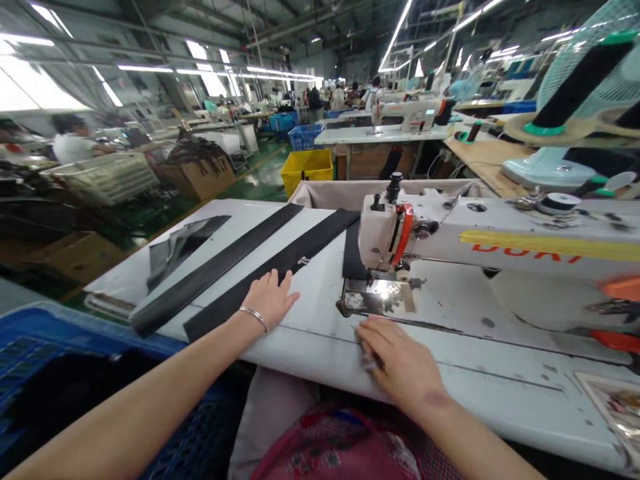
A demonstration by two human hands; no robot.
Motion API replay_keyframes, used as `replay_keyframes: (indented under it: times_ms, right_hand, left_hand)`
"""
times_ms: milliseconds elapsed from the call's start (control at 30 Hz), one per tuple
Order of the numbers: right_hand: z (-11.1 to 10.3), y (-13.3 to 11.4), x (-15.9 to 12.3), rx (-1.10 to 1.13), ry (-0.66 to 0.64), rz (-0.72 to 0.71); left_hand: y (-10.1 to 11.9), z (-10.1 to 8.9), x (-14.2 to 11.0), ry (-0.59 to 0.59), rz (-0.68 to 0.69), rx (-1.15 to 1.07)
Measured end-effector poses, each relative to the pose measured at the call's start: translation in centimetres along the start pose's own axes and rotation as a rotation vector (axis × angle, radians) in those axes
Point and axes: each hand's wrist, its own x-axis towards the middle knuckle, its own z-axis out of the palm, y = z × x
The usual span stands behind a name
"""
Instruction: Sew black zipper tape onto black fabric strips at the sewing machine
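My left hand [270,300] lies with fingers spread at the edge of a long black strip [320,241] on the white sewing table [310,343]. A small metal piece [303,261] sits on this strip just beyond my fingertips. Farther left, a second black strip [215,273] runs nearly parallel. My right hand [403,363] is curled near the table's front edge, close to the sewing machine's [385,233] metal needle plate [383,297]. Something small and greyish shows under its fingers, too blurred to name. A black piece [353,253] lies beside the machine head.
Dark folded pieces [183,247] lie at the table's far left. A blue crate [30,333] with black material stands at lower left. Behind the table is a yellow bin [307,167]. A fan [575,100] and thread cones [580,83] stand at right. A person [73,143] sits far left.
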Motion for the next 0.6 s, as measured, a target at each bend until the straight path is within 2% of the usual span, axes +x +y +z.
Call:
replay_keyframes:
  times_ms: [100, 167, 200, 267, 367, 433, 467, 600]
  right_hand:
    - [1.8, -5.2, 0.5, 0.103, -0.041, -0.136]
    - [2.0, -7.1, 0.8, 0.076, -0.072, -0.15]
    - [1.7, -7.3, 0.8, 0.037, -0.078, -0.126]
    - [0.5, -6.0, 0.3, -0.08, -0.079, -0.044]
    - [-1.3, -1.6, -0.5, -0.281, -0.035, 0.064]
    - [-1.6, 0.9, -0.6, -0.363, 0.018, 0.082]
    - [-1.4, 1.6, -0.6, -0.386, 0.05, 0.085]
    - [0.3, 1.2, -1.8, -0.355, 0.153, 0.05]
  left_hand:
    - [2.1, -0.6, -0.7, -0.033, 0.185, -0.042]
    - [4.1, -1.1, -1.0, -0.032, 0.274, -0.06]
    - [5.0, -1.3, -1.4, -0.027, 0.287, -0.059]
    - [6.3, -1.9, -2.5, -0.023, 0.279, -0.048]
    - [6.5, -2.8, -4.3, -0.088, 0.339, -0.128]
    - [4.9, -3.0, -4.4, -0.132, 0.334, -0.197]
    - [3.4, -3.1, -3.9, -0.136, 0.284, -0.206]
    - [-5.7, -2.9, -0.9, -0.081, -0.096, -0.081]
